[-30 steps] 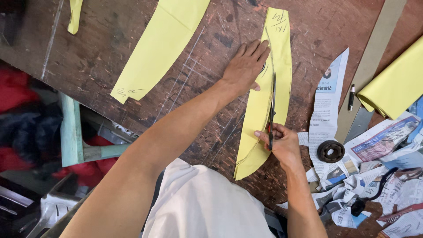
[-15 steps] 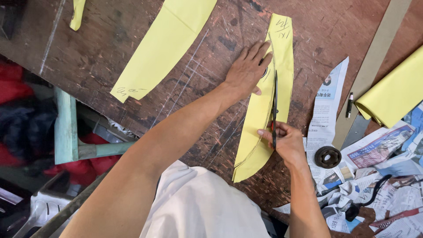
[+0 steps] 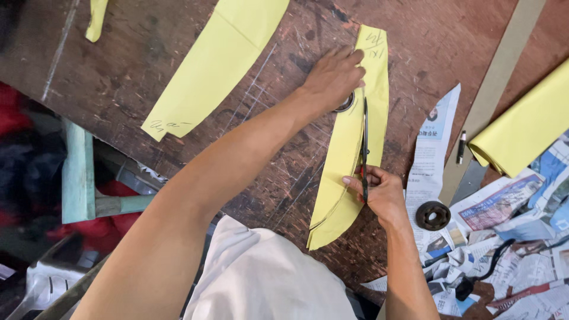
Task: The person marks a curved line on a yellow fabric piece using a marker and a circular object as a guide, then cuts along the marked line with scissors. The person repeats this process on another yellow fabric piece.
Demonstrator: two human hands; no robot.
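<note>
Head view, looking straight down on a worn, scratched brown tabletop (image 3: 178, 35).

Left hand (image 3: 333, 76): upper centre of the frame, palm down, fingers spread flat and clasping nothing, pressing on the upper left edge of a long curved yellow pattern piece (image 3: 355, 154). A dark round weight (image 3: 345, 104) shows partly under the heel of this hand, touching the yellow piece.

Yellow pattern piece: runs from upper centre down to lower centre, lying flat on the tabletop. Two layers seem to show at its lower end; handwritten marks at its top end.

Right hand (image 3: 379, 192): centre right, fingers closed around the handles of dark scissors (image 3: 364, 148). Blades point toward the top of the frame and lie along the length of the yellow piece. Cannot tell how far apart the blades are.

Other things:
- Second, larger yellow piece (image 3: 216, 65), upper left of centre, flat, well apart from both hands.
- Small yellow scrap (image 3: 96, 19) at upper left edge.
- Rolled yellow sheet (image 3: 527, 127) at right edge.
- Long tan strip (image 3: 498, 83), diagonal, upper right.
- Dark pen (image 3: 461, 148) just beside the strip.
- Newspaper sheets (image 3: 435, 148), right and lower right.
- Black ring-shaped weight (image 3: 432, 215) resting on the newspaper, near the right hand.
- Person's white shirt (image 3: 267, 278), bottom centre.
</note>
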